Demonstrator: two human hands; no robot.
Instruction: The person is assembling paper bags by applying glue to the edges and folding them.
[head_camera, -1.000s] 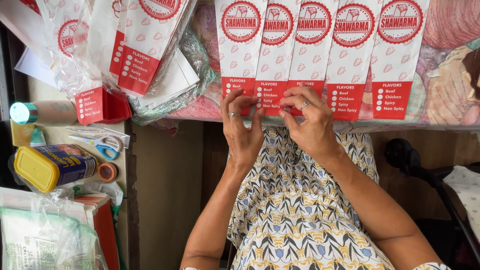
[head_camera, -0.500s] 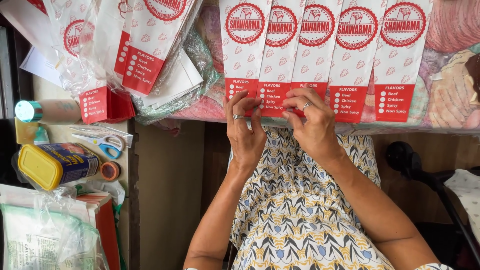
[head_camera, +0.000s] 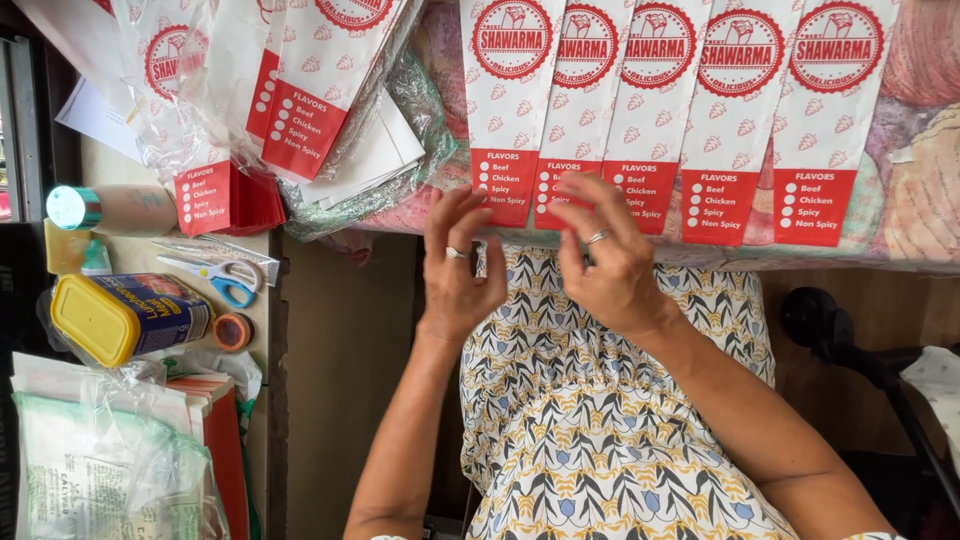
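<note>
Both hands, the left hand (head_camera: 455, 265) and right hand (head_camera: 600, 255), hover released, fingers spread, at the red-and-white paper sleeves (head_camera: 580, 110) rowed mid-frame on the worktop (head_camera: 920, 180); squaring their lower edges seems underway, calling next for light fingertip nudges.

Five red-white paper sleeves (head_camera: 660, 110) in a row, bagged bundle (head_camera: 290, 90) left, perhaps identical

Left hand (head_camera: 458, 262): raised, fingers spread, ringed, just below the leftmost white-and-red paper sleeve (head_camera: 508, 100).
Right hand (head_camera: 600, 255): fingers curled, ringed, its tips at the lower edge of the second sleeve (head_camera: 578, 100).
Sleeves: five lay overlapping in a row on the cloth-covered surface (head_camera: 920, 190).
Side shelf: held blue-handled scissors (head_camera: 215, 272) and a yellow-lidded tub (head_camera: 125, 318).
</note>
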